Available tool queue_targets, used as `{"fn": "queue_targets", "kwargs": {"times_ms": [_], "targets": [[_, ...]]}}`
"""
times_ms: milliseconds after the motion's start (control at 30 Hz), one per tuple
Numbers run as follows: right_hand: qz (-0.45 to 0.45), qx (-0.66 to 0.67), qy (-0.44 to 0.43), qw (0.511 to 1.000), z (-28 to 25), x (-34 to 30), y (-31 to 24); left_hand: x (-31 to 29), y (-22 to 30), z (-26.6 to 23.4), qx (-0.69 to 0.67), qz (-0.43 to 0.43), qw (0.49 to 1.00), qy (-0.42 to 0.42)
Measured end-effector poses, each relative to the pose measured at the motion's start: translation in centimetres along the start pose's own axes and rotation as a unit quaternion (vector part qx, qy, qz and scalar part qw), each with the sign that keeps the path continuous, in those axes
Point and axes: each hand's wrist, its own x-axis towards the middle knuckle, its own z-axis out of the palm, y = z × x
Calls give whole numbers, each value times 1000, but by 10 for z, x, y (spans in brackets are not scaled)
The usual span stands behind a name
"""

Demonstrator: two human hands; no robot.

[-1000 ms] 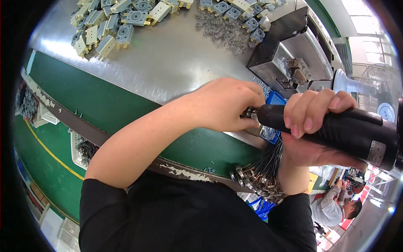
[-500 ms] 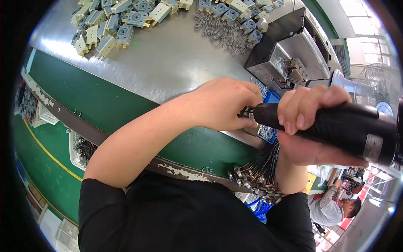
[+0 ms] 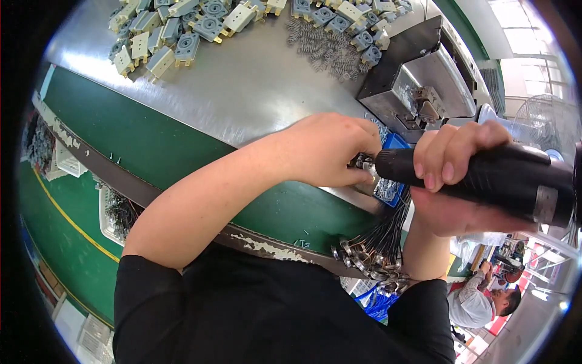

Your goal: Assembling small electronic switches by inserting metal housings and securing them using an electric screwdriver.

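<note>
The brushed grey metal surface [image 3: 242, 91] spans the upper part of the view, and a green conveyor belt [image 3: 151, 145] runs along its near edge behind a worn brown rail [image 3: 267, 246]. At the right end of the surface stands a grey and black metal fixture block [image 3: 418, 91]. The right hand [image 3: 454, 176] is wrapped fully around a thick black cylindrical power screwdriver [image 3: 485, 179], held roughly level with its tip pointing left. The left hand [image 3: 330, 148] is curled closed, its fingertips pinching a small metal terminal part [image 3: 362, 162] that sits right at the screwdriver tip, above a blue parts tray [image 3: 391, 185] at the edge of the surface. A bundle of thin black wires with metal ring terminals [image 3: 376, 255] hangs below the hands, over the rail. A pile of pale grey and cream moulded plastic housings with brass tabs [image 3: 182, 30] lies along the far side of the surface, well apart from the hands, and a heap of small coiled metal springs [image 3: 324, 45] lies beside it. Judged from this layout, one fastening is in progress at the tip, while the many loose housings, springs and hanging wires suggest much assembly work remains; the count of finished pieces cannot be told.
</note>
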Motion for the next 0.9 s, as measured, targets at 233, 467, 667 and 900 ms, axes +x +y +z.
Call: {"fn": "queue_targets", "kwargs": {"times_ms": [233,467,667,900], "targets": [[-15,26,84,996,-7,2,-24,1,6,-3,-6,-15,1000,-23],[-9,49,103,993,-9,-5,-47,1,8,1,-2,14,1000,-9],[-11,80,127,989,2,-7,-53,-2,29,-3,-55,87,992,75],[-12,109,100,989,6,-11,-72,-5,35,-7,-78,167,983,-19]]}}
